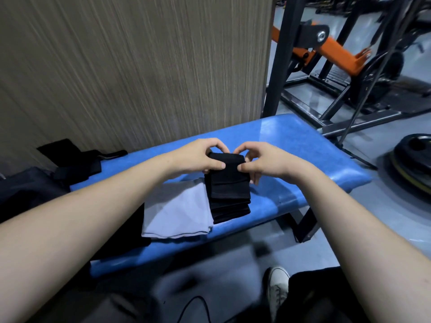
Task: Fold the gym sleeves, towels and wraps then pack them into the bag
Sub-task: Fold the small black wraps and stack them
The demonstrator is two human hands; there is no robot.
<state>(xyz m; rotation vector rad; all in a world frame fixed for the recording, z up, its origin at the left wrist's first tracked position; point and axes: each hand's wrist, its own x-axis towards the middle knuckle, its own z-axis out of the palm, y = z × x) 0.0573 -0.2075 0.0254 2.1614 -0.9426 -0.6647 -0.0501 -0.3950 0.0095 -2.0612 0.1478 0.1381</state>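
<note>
Behind everything, a tall beige wood-grain wall panel (130,66), streaked vertically. To the right of the panel, a black steel gym machine frame (277,66) with an orange lever arm (335,51), standing on a glossy grey floor (396,206). Across the middle, a long blue padded vinyl bench (291,145), running from lower left to upper right. At the bench's left end, partly hidden by the left forearm, a dark navy fabric bag (25,190); whether open or closed cannot be told. Beyond the bag, against the panel, black strap-like wraps (77,159) in a loose heap. On the floor at far right, a black round weight plate (415,159) with a yellow stripe. On the bench near the middle, a folded light grey towel (179,210), lying flat. Just right of the towel and touching its edge, a stack of folded black fabric sleeves (229,192), the far end lifted off the bench. Left hand (198,157) curled over the stack's far left corner, thumb and fingers pinching the black fabric. Right hand (261,162) mirrored at the far right corner, thumb and forefinger pinching the same folded edge, remaining fingers bent below. At bottom, beside a dark trouser leg, a white canvas shoe (277,290).
</note>
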